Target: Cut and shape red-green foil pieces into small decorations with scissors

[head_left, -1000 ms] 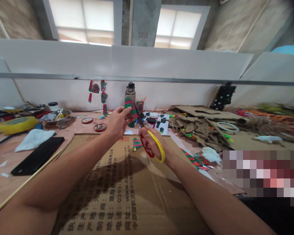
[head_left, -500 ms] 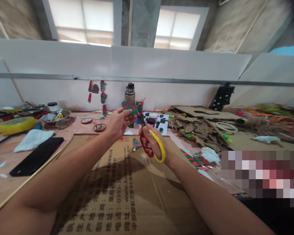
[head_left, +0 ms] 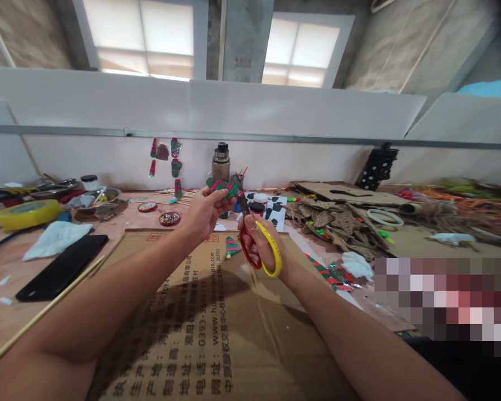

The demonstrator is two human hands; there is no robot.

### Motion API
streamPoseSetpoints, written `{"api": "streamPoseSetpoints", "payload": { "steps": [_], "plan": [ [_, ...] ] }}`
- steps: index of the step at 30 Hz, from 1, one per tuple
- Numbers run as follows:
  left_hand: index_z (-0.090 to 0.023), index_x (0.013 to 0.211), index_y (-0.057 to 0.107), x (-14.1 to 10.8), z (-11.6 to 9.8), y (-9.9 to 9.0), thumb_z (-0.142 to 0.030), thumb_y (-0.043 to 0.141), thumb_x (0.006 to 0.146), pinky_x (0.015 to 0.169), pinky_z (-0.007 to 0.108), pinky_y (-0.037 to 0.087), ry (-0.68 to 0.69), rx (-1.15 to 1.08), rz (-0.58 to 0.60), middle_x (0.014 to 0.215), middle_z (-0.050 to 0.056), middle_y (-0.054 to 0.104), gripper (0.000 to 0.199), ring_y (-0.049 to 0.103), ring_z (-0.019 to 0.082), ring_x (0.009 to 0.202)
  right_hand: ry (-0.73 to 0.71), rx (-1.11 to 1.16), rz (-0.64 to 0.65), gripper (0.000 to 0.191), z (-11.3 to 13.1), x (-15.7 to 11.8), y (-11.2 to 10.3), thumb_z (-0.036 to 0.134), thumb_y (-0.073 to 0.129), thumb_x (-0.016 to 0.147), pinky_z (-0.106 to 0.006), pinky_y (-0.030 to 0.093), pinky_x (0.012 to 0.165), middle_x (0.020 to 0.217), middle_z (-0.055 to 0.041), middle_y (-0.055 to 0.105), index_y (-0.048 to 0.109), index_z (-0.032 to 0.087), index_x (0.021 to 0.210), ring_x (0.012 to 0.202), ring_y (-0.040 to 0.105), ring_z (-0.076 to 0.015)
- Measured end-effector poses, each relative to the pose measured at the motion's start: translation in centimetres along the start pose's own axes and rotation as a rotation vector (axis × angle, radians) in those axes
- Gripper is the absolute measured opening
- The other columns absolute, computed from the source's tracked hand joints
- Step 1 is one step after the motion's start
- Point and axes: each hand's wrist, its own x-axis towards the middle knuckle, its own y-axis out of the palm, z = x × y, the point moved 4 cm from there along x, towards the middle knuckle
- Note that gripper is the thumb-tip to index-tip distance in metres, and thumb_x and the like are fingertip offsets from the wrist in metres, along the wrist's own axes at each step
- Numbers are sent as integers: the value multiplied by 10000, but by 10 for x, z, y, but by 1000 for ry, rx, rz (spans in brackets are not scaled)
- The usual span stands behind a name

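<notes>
Above the far edge of a printed cardboard sheet (head_left: 250, 340), my left hand (head_left: 206, 211) pinches a green and red patterned cut-out piece (head_left: 222, 188). My right hand (head_left: 259, 240) is wrapped round a pair of scissors (head_left: 271, 250) with one yellow and one red handle loop. The dark blades reach up to the right end of the patterned piece; whether they are biting into it I cannot tell. A small striped green and pink piece (head_left: 232, 247) lies on the cardboard below the hands.
Left: black phone (head_left: 62, 267), white tissue (head_left: 56, 239), yellow tape roll (head_left: 28, 214). Behind the hands stands a bottle (head_left: 221, 161); a red lid of beads (head_left: 169, 218) sits nearby. Right: brown rope pile (head_left: 329, 217), tissue wad (head_left: 358, 265), red-green scraps (head_left: 334, 273). Similar pieces (head_left: 162, 152) hang on the wall.
The patterned piece has tilted to lie flatter in my left hand, which has shifted slightly down. The scissor blades have turned a little and look closer together.
</notes>
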Motion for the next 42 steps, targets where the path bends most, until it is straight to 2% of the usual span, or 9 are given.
{"api": "streamPoseSetpoints", "payload": {
  "steps": [6,16,26,36,42],
  "plan": [
    [-165,745,535,1,4,-1,-76,746,745,682,278,554,-8,-10,0,739,38,729,229,710,157,646,-32,-49,-34,637,-3,2,-3,862,573,794,-195,242,292,457,104,400,501,230,841,323,289,-66],
    [-145,707,578,0,7,0,-57,729,758,675,263,561,-28,-34,-9,678,29,715,181,712,150,633,-21,-50,-65,676,2,-1,-1,895,591,730,-185,285,283,425,100,408,501,231,812,318,316,-74],
    [-138,747,600,2,10,-3,-73,749,753,687,263,546,-32,-42,13,718,42,729,163,713,151,662,-31,-79,-60,638,-4,1,-5,855,570,802,-186,322,297,482,98,411,489,223,821,332,317,-61],
    [-144,797,611,3,7,-6,-72,728,754,695,261,535,-9,-61,-26,754,30,728,143,721,147,682,-18,-103,-62,704,2,-2,0,919,560,735,-188,295,292,474,90,407,504,220,806,340,317,-65],
    [-168,796,568,2,3,-5,-81,716,752,684,269,539,0,-55,-54,754,14,726,177,724,153,678,12,-129,-56,664,-1,-2,-2,889,546,778,-202,281,306,503,80,422,483,229,795,356,318,-69]
  ]
}}
